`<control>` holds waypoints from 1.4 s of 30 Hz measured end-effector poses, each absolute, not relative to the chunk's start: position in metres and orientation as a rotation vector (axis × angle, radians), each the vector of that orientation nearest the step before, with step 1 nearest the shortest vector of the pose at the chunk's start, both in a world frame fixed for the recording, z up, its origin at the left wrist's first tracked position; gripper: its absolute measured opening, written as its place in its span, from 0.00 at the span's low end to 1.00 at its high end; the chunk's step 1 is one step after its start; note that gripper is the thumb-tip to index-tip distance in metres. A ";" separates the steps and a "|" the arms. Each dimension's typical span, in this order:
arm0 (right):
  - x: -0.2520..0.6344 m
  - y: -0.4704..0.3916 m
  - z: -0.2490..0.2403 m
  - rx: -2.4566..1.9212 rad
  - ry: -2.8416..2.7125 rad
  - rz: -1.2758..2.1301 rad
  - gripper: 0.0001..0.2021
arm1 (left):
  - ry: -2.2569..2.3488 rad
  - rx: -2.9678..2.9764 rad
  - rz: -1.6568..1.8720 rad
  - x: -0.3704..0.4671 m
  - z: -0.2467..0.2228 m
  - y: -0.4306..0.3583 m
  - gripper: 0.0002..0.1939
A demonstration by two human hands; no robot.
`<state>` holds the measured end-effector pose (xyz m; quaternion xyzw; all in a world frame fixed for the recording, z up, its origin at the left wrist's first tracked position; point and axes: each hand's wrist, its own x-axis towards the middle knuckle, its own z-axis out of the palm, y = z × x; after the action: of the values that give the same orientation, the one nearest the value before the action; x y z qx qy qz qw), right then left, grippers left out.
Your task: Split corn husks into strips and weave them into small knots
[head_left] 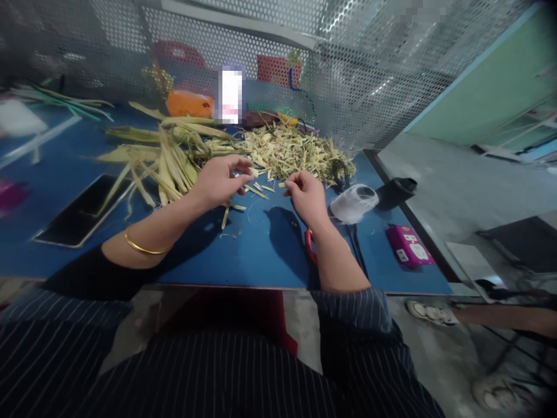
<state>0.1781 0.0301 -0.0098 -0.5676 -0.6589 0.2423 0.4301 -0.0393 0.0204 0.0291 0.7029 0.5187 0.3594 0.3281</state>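
My left hand [224, 181] hovers over the blue table, its fingers bent and apart from the thumb. A pale scrap lies by its fingertips; whether they touch it I cannot tell. My right hand [307, 196] is closed in a pinch on a short yellowish piece of dried husk [282, 185]. Beyond both hands lies a heap of cut husk scraps [296, 150]. Long dried husks [169, 168], like corn husks, lie in a bunch left of my left hand. Loose cut bits [259, 188] are scattered between the hands. Red-handled scissors [310, 246], partly hidden, lie under my right forearm.
A white thread cone [353, 203] and a black cylinder [397, 193] lie at the right. Near the right edge sits a purple packet [409, 247]. A dark tablet-like slab [85, 212] lies left. Perforated metal mesh [348, 69] stands behind. A person's leg [500, 320] shows at right.
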 end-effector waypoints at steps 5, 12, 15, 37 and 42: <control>0.180 0.025 -0.010 -1.660 -1.922 0.085 0.04 | 1.804 2.298 0.499 -0.062 0.043 0.017 0.20; 0.181 0.018 -0.001 -1.675 -1.810 -0.077 0.04 | 1.892 2.311 0.299 -0.071 0.019 0.024 0.25; 0.179 0.016 0.003 -1.526 -1.769 -0.051 0.02 | 1.844 2.255 0.470 -0.072 0.009 0.030 0.18; 0.153 -0.004 0.009 -0.814 -1.315 1.415 0.10 | 0.752 0.806 0.808 -0.036 -0.002 0.011 0.06; 0.153 -0.002 0.007 -0.859 -1.334 1.199 0.06 | 0.834 0.869 0.799 -0.031 -0.009 0.008 0.15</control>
<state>0.1530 -0.0016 0.0075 -0.3623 -0.5622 0.5056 0.5450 -0.0310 0.0077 -0.0089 0.3975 0.3818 0.3656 0.7500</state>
